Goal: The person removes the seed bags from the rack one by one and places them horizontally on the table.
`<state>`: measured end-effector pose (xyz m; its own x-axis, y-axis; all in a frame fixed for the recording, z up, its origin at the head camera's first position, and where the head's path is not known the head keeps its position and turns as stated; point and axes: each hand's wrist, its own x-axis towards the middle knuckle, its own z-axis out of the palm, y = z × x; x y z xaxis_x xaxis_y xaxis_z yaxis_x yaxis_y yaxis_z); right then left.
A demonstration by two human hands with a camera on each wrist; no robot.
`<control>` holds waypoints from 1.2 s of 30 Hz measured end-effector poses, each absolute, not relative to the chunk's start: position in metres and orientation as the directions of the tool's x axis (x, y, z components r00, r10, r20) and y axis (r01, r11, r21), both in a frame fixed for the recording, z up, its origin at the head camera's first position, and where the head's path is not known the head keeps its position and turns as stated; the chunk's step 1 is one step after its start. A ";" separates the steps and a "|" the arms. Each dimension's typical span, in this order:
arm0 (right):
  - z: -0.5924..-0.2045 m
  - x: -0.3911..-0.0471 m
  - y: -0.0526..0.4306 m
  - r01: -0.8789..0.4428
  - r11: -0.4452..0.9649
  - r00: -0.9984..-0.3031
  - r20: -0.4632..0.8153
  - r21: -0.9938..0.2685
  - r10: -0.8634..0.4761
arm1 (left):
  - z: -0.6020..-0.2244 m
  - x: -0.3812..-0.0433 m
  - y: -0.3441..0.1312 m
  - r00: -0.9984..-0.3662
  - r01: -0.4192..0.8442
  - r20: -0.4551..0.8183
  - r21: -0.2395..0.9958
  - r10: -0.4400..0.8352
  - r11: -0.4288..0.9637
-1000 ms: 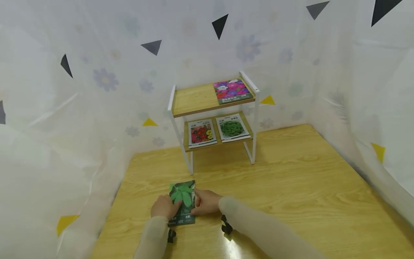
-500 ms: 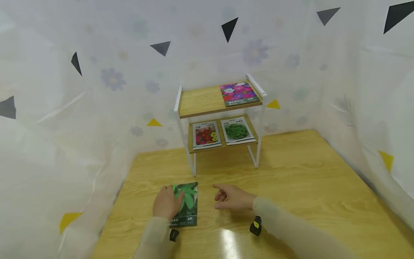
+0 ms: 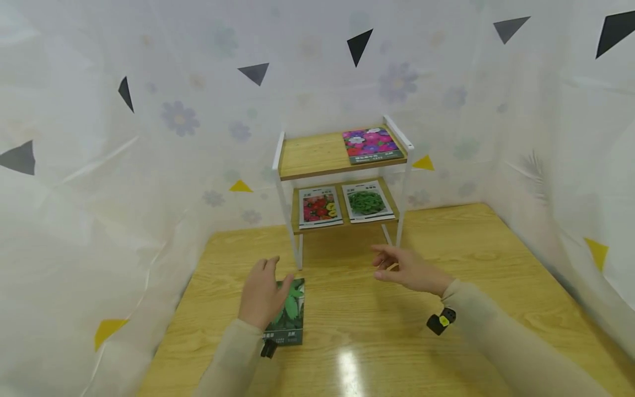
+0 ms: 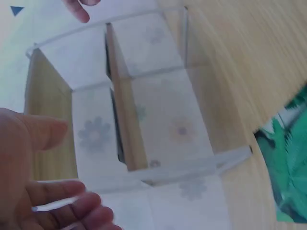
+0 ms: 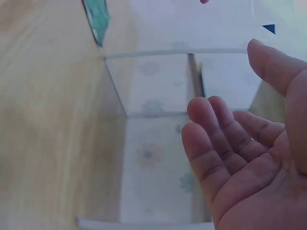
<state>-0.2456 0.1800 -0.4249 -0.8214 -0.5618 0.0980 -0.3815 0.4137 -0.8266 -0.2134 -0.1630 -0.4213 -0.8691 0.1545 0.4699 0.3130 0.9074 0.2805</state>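
Note:
Raised over the near left of the table, my left hand [image 3: 263,296] holds nothing, its fingers loosely spread. It partly covers a dark green seed packet [image 3: 294,317] with a leaf picture, lying flat on the wood. My right hand [image 3: 410,269] is in the air before the shelf's right leg. Its fingers are relaxed and slightly bent, and the palm [image 5: 259,191] is bare in the right wrist view. Facing both is a two-tier shelf [image 3: 312,151] with white metal sides. The leaf packet [image 4: 290,163] shows at the right edge of the left wrist view.
A pink and purple flower packet [image 3: 372,144] lies on the top tier's right side. Below are a red flower packet [image 3: 319,208] at left and a green leafy packet [image 3: 367,202] at right. Patterned white sheeting [image 3: 198,165] encloses the wooden table [image 3: 476,248].
Both hands have let go of the leaf packet, which stays on the table. The right hand has moved right and forward; the left has lifted off and forward.

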 end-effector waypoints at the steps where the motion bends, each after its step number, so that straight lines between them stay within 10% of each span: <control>1: -0.420 -0.246 0.184 -0.400 0.424 -0.824 0.116 -0.813 -0.555 | -0.417 -0.215 -0.161 -0.848 0.360 0.496 0.279 0.187 0.890; 19: -0.319 -0.235 0.230 -0.620 0.504 -0.774 0.365 -0.601 -0.517 | -0.320 -0.244 -0.107 -0.492 0.773 0.700 0.078 0.517 0.630; 36: -0.241 -0.268 0.225 -0.633 0.752 -0.742 0.419 -0.182 -0.523 | -0.240 -0.285 -0.063 -0.612 0.717 0.470 -0.009 0.636 0.697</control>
